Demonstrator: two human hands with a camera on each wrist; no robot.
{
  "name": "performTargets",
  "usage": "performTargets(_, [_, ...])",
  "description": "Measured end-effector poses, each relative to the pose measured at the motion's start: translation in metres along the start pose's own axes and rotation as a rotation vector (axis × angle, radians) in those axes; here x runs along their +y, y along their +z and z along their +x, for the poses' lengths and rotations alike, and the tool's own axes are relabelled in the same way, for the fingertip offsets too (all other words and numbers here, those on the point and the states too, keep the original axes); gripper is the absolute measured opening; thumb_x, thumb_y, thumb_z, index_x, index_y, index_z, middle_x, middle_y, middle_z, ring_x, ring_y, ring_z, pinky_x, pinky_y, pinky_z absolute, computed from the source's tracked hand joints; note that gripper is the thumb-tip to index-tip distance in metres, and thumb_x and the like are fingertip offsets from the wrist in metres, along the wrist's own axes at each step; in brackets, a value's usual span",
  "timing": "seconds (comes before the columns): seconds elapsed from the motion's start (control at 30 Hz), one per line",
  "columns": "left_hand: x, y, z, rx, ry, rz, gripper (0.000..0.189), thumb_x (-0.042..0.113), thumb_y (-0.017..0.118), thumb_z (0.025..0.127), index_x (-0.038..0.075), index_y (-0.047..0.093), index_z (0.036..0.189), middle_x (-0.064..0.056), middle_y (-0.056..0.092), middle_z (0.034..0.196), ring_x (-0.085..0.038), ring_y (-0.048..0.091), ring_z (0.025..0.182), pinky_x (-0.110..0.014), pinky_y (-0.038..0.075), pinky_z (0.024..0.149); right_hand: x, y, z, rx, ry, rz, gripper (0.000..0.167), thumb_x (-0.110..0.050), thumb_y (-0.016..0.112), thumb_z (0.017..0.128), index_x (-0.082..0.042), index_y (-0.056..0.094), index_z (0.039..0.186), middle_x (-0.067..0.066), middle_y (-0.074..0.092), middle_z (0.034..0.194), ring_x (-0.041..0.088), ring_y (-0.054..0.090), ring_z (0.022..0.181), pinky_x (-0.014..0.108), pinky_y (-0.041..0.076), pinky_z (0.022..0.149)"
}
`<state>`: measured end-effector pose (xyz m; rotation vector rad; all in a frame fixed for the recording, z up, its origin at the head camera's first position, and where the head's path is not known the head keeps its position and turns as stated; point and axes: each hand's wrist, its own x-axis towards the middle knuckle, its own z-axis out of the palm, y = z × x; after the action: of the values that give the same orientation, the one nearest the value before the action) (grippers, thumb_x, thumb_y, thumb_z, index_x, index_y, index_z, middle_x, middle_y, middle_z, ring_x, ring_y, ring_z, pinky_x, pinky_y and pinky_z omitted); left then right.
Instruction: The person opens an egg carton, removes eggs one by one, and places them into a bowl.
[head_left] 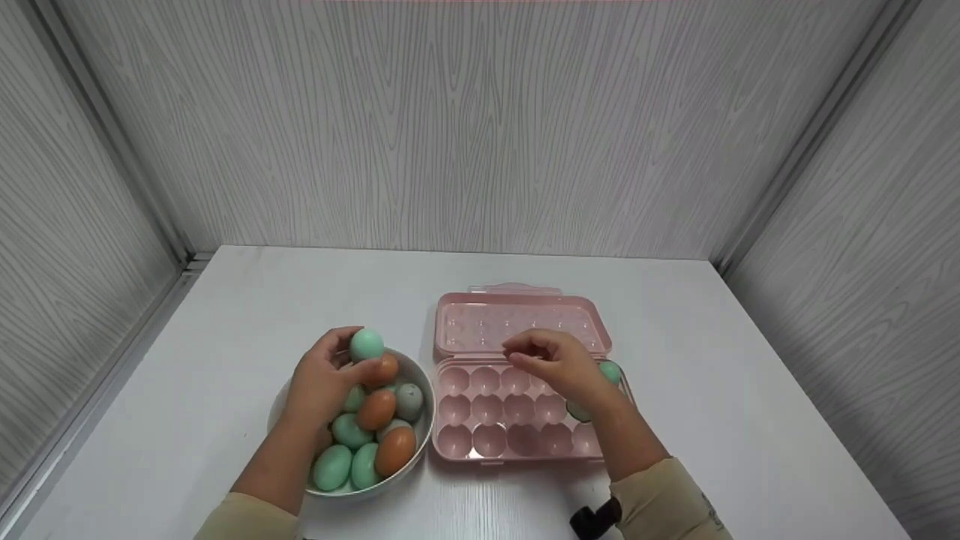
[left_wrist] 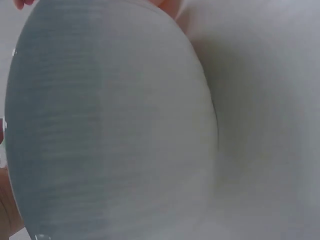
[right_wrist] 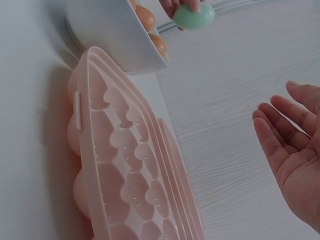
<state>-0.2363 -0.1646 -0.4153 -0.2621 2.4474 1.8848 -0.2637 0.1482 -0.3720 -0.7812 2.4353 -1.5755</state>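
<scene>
My left hand (head_left: 319, 382) pinches a green egg (head_left: 367, 344) over the far side of a white bowl (head_left: 426, 431). Brown, green and grey eggs fill the bowl, among them a brown egg (head_left: 376, 409) near the middle. In the right wrist view the held green egg (right_wrist: 194, 18) is up beyond the bowl's rim. My right hand (head_left: 562, 367) hovers over a pink egg carton (head_left: 521, 459), fingers loosely bent and nothing in them. Two eggs sit in the carton's right part, a green egg (head_left: 610, 372) and a paler one partly hidden by the right wrist.
The carton's lid (head_left: 480, 322) lies folded back, away from me. Bowl and carton stand side by side on a white table (head_left: 697, 360). Wood-grained panels (head_left: 465, 135) close off the back and both sides. A black object (head_left: 592, 520) shows by the right sleeve.
</scene>
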Motion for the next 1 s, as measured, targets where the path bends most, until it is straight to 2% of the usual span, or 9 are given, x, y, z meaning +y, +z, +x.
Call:
performTargets(0.2, [-0.011,-0.008,0.004,0.02,-0.041,0.028,0.064,0.038,0.069,0.08,0.022,0.039,0.135,-0.001,0.04,0.139,-0.021,0.033,0.131,-0.041,0.032,0.106,0.027,-0.002,0.006,0.015,0.014,0.009,0.02,-0.017,0.063,0.087,-0.007,0.066,0.104,0.006,0.065,0.098,0.023,0.06,0.09,0.022,0.052,0.074])
performTargets(0.37, [-0.017,-0.01,0.007,0.006,-0.088,0.027,0.059,0.033,0.065,0.084,0.02,0.039,0.135,-0.003,0.039,0.139,-0.023,0.032,0.13,-0.044,0.03,0.106,0.032,-0.003,0.006,0.016,0.002,0.023,0.022,-0.022,0.064,0.086,-0.01,0.066,0.104,0.004,0.065,0.097,0.018,0.06,0.087,0.024,0.053,0.074])
performTargets(0.67, [-0.024,-0.012,0.008,-0.005,-0.162,-0.009,0.057,0.035,0.064,0.084,0.022,0.04,0.134,-0.003,0.038,0.14,-0.024,0.032,0.129,-0.046,0.031,0.105,0.031,-0.003,0.004,0.012,0.015,0.016,0.022,-0.025,0.064,0.086,-0.012,0.066,0.103,0.003,0.065,0.097,0.023,0.06,0.09,0.025,0.053,0.076])
performTargets(0.9, [-0.029,-0.015,0.009,-0.01,-0.164,0.038,0.055,0.033,0.064,0.085,0.022,0.04,0.133,-0.006,0.039,0.138,-0.027,0.033,0.128,-0.048,0.03,0.105,-0.002,0.0,-0.005,0.002,0.048,0.035,0.02,-0.01,0.061,0.087,-0.001,0.064,0.105,0.011,0.064,0.099,0.028,0.059,0.092,0.033,0.052,0.081])
performTargets(1.0, [-0.031,-0.015,0.011,-0.006,-0.174,0.028,0.055,0.032,0.065,0.085,0.022,0.041,0.133,-0.005,0.04,0.137,-0.026,0.034,0.127,-0.048,0.03,0.104,-0.002,0.001,-0.005,0.001,0.06,0.053,0.02,-0.01,0.061,0.087,-0.001,0.064,0.106,0.011,0.064,0.1,0.029,0.059,0.094,0.03,0.052,0.081])
